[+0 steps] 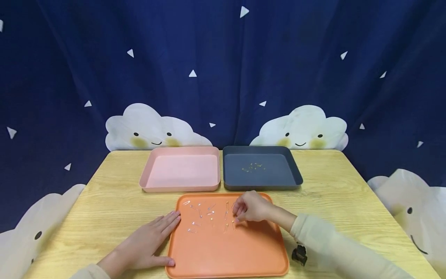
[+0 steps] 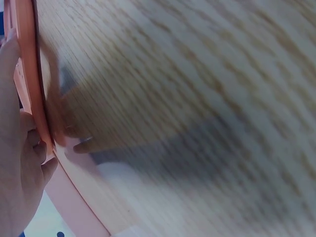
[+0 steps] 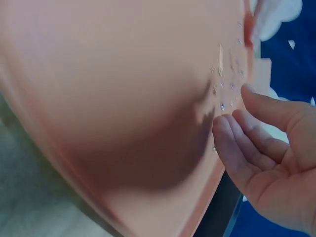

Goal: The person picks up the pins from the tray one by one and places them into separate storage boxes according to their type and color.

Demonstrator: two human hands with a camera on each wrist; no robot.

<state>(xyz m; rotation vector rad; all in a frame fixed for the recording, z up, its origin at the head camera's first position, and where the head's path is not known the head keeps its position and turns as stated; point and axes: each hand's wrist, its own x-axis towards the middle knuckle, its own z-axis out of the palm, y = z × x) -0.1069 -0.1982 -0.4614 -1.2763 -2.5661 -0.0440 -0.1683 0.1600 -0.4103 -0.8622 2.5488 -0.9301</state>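
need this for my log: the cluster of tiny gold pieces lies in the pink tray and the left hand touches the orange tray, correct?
Wrong tray: the head view shows that gold cluster in the dark grey tray, not the pink tray. The left hand does touch the orange tray.

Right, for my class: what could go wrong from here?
Small pins lie close together on the orange tray, so the right hand, right beside them, might catch or scatter a neighbour. The left hand rests at that tray's left edge; a careless push could slide the tray and shift the pins. A strip of table separates it from the dark tray, so a pin carried across might drop there.
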